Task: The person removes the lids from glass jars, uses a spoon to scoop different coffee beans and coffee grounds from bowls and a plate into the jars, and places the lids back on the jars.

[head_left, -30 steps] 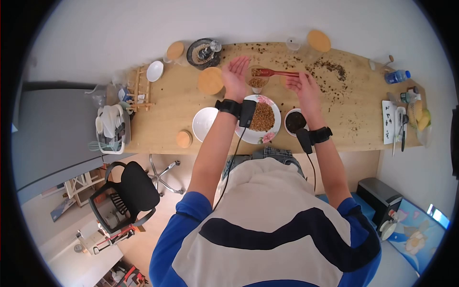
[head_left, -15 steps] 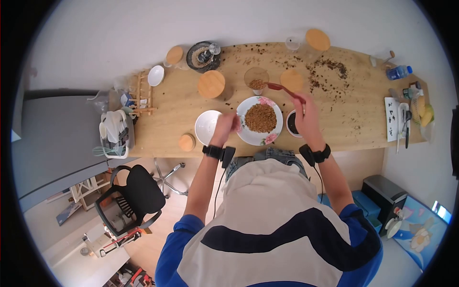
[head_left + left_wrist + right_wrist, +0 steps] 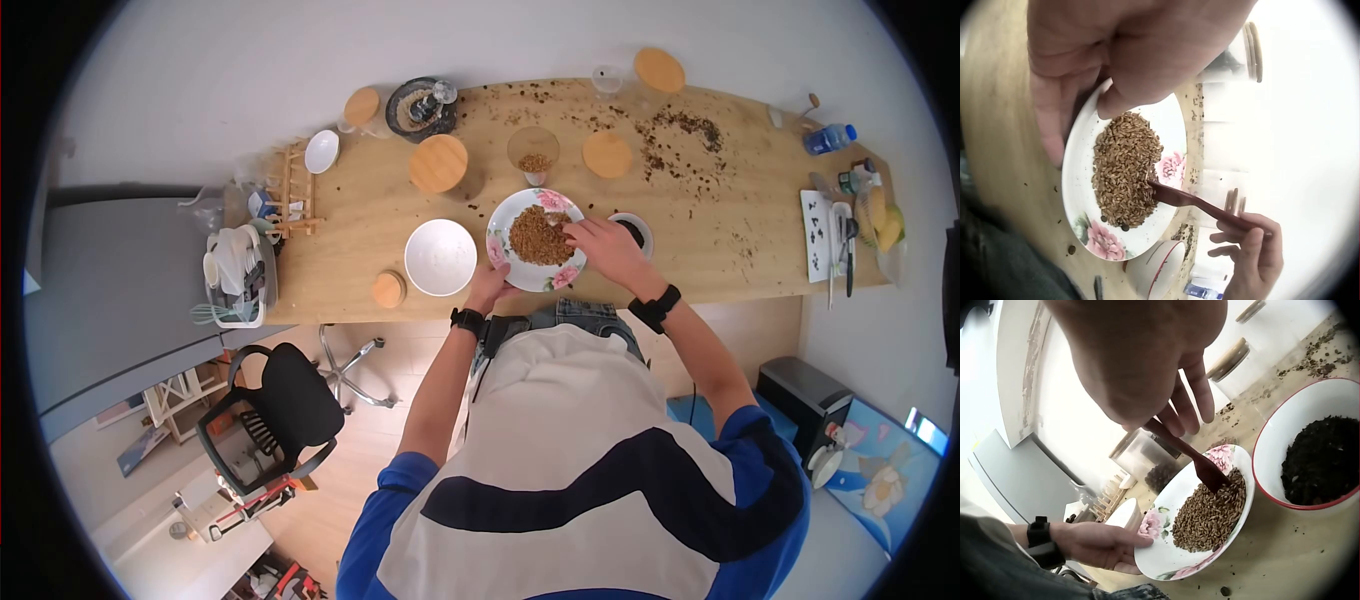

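My left hand (image 3: 487, 288) grips the near left rim of a white plate (image 3: 513, 209) with pink flowers, its thumb over the edge and its fingers beneath. Brown grain (image 3: 1124, 172) lies heaped on the plate. In my right hand (image 3: 615, 258) is a reddish-brown spoon (image 3: 1210, 472), held by the handle over the plate's right side. The spoon's tip (image 3: 1159, 190) sits in the edge of the heap. A small red-rimmed bowl (image 3: 1272, 440) of dark crumbly stuff stands just right of the plate, partly behind my right forearm in the head view.
A white bowl (image 3: 441, 257) stands left of the plate. Behind the plate are a clear container (image 3: 533, 145) with some grain, a round wooden lid (image 3: 607, 155) and a wood-lidded jar (image 3: 439, 165). Dark bits (image 3: 685, 140) litter the back right; a stone mortar (image 3: 421, 108) stands at the back.
My left hand has come down from beside the clear container to the plate's rim. My right hand has brought the spoon from the container to the grain on the plate.
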Action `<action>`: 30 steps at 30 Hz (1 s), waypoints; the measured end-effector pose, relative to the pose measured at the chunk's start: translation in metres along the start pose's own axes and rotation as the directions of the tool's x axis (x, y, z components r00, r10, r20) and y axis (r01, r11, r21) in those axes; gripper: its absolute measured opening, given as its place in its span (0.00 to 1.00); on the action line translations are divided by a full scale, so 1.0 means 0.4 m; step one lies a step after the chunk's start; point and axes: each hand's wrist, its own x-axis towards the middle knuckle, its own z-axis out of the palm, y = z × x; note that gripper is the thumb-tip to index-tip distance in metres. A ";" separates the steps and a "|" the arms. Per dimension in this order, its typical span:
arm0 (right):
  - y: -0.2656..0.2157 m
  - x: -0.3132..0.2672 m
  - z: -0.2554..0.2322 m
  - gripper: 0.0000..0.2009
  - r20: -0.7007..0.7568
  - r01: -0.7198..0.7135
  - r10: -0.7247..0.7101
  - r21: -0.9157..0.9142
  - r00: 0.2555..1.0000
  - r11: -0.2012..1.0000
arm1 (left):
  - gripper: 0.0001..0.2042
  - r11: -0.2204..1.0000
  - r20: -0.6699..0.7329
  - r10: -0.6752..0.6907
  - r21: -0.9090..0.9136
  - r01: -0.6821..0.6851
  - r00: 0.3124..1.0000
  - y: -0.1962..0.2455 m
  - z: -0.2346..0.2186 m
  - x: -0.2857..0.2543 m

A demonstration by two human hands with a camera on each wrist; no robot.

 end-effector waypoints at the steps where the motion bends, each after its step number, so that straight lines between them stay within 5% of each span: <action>1: 0.000 -0.003 -0.007 0.10 0.020 -0.040 0.039 0.027 0.999 0.999 | 0.18 1.000 -0.008 0.000 0.019 0.000 1.000 0.001 0.001 0.000; 6: 0.007 -0.012 -0.004 0.08 -0.109 -0.292 0.299 0.069 0.948 0.954 | 0.15 0.996 -0.047 0.030 0.080 -0.026 0.998 0.026 0.006 -0.022; 8: 0.014 -0.023 0.005 0.07 -0.138 -0.342 0.348 0.065 0.927 0.937 | 0.13 0.949 -0.103 0.140 0.299 -0.103 0.985 0.036 0.001 -0.021; 10: 0.021 -0.042 0.035 0.08 -0.080 -0.548 0.561 0.136 0.824 0.825 | 0.12 0.896 -0.113 0.206 0.421 -0.141 0.972 0.043 -0.006 -0.016; 14: 0.043 -0.059 0.074 0.10 0.014 -0.632 0.660 0.302 0.751 0.713 | 0.13 0.797 -0.101 0.294 0.575 -0.186 0.950 0.123 0.032 -0.082; 16: 0.045 -0.059 0.090 0.11 0.242 -0.733 0.779 0.572 0.579 0.367 | 0.13 0.811 -0.110 0.283 0.559 -0.176 0.953 0.125 0.038 -0.080; 17: 0.054 -0.064 0.111 0.11 0.246 -0.734 0.778 0.573 0.578 0.363 | 0.13 0.824 -0.119 0.274 0.541 -0.169 0.954 0.127 0.040 -0.081; 19: 0.064 -0.061 0.140 0.14 0.471 -0.689 0.725 0.724 0.502 0.007 | 0.13 0.826 -0.104 0.246 0.543 -0.152 0.964 0.144 0.044 -0.090; 20: 0.058 -0.059 0.143 0.14 0.479 -0.692 0.721 0.722 0.501 0.001 | 0.13 0.830 -0.086 0.215 0.542 -0.136 0.973 0.148 0.045 -0.097; 22: 0.047 -0.047 0.142 0.13 0.560 -0.606 0.669 0.769 0.489 -0.201 | 0.13 0.836 -0.073 0.193 0.534 -0.125 0.979 0.140 0.037 -0.087; 30: 0.075 -0.036 0.197 0.13 0.600 -0.365 0.582 0.799 0.549 -0.479 | 0.14 0.815 -0.032 0.161 0.568 -0.115 0.986 0.121 0.022 -0.056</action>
